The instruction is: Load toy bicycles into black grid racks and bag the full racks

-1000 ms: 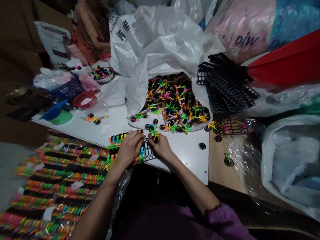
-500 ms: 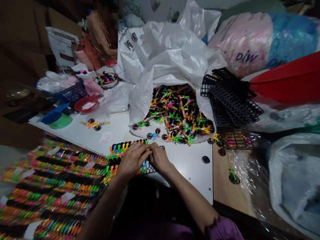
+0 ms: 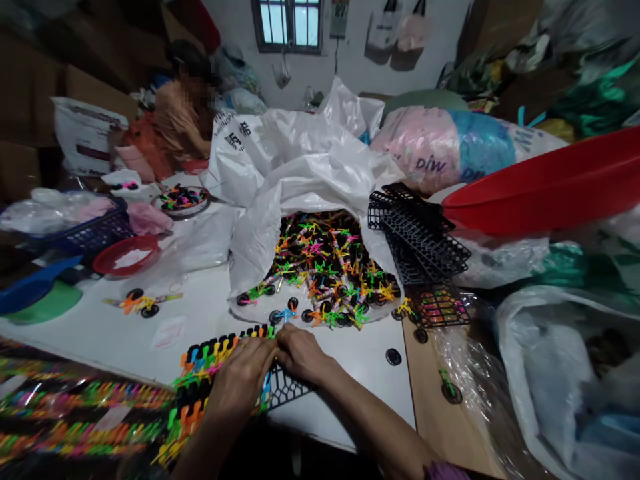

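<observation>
At the table's front edge lies a black plastic grid rack (image 3: 289, 387), its left part filled with rows of small toy bicycles (image 3: 193, 357) in orange, green, yellow and blue. Over the filled rows, my left hand (image 3: 243, 373) is closed, fingers bent down at the last bicycles. My right hand (image 3: 303, 353) meets it fingertip to fingertip, also closed, above the bare cells. Whatever is pinched between them is hidden by the fingers. Just beyond the hands, a white woven sack (image 3: 255, 263) gapes open, with a heap of loose toy bicycles (image 3: 325, 260) in its mouth.
Stacked black racks (image 3: 420, 233) lie right of the sack, near a red basin (image 3: 540, 180). Leftward are a blue basket (image 3: 95, 233), a red dish (image 3: 107, 263) and a green scoop (image 3: 45, 307). Filled racks (image 3: 85, 407) lie lower left. Another person (image 3: 175, 127) sits at the back left.
My view has tilted up, bringing the window and wall bags into sight. Both hands stay together at the same part of the rack, with small finger movements.
</observation>
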Tool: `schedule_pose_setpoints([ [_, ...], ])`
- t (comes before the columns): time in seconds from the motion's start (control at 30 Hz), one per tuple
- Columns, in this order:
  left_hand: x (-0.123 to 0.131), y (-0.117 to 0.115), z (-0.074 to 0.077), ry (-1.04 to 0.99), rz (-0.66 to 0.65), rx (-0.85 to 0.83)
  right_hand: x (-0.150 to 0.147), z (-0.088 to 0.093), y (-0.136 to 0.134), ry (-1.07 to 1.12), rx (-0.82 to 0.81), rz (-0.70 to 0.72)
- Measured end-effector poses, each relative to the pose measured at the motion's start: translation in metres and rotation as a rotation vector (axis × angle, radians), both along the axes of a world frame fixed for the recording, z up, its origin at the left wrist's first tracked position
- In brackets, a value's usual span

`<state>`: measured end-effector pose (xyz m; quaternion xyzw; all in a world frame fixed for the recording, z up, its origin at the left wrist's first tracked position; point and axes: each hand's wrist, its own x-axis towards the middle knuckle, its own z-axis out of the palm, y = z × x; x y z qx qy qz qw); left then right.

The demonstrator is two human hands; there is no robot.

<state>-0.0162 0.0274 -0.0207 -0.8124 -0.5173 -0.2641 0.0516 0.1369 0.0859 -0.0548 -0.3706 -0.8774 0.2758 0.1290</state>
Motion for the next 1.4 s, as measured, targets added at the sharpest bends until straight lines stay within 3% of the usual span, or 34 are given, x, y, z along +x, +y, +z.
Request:
schedule_pose_setpoints([
  [0.1, -0.006, -0.005, -0.001, 0.050, -0.093, 0.005, 0.019, 0.024, 0.036, -0.024, 0.003, 0.140],
  [0.2, -0.007, -0.008, 0.001, 0.066, -0.115, 0.036, 0.028, 0.046, 0.084, -0.279, 0.240, 0.008],
  [0.23, -0.006, -0.008, 0.002, 0.054, -0.096, 0.044, 0.027, 0.050, 0.099, -0.386, 0.323, 0.024],
  [0.37, -0.002, -0.007, 0.007, 0.011, -0.086, 0.028, 0.012, 0.047, 0.141, -0.620, 0.443, 0.175],
  [0.5, -0.006, -0.007, 0.006, -0.036, -0.085, -0.033, 0.013, 0.053, 0.151, -0.645, 0.439, 0.184],
  [0.63, -0.015, -0.006, 0.004, -0.059, -0.070, -0.111, 0.032, 0.080, 0.140, -0.573, 0.511, 0.154],
  [0.73, -0.020, -0.003, 0.005, -0.061, -0.013, -0.156, 0.048, 0.088, 0.115, -0.452, 0.538, 0.015],
  [0.97, -0.020, 0.004, 0.005, -0.024, 0.073, -0.147, 0.070, 0.063, 0.048, -0.167, 0.229, -0.293],
  [1.2, -0.018, 0.009, 0.005, 0.007, 0.107, -0.149, 0.056, 0.054, 0.016, 0.147, -0.094, -0.407],
  [1.4, -0.017, 0.011, 0.008, 0.029, 0.147, -0.151, 0.042, 0.043, -0.010, 0.345, -0.317, -0.370],
])
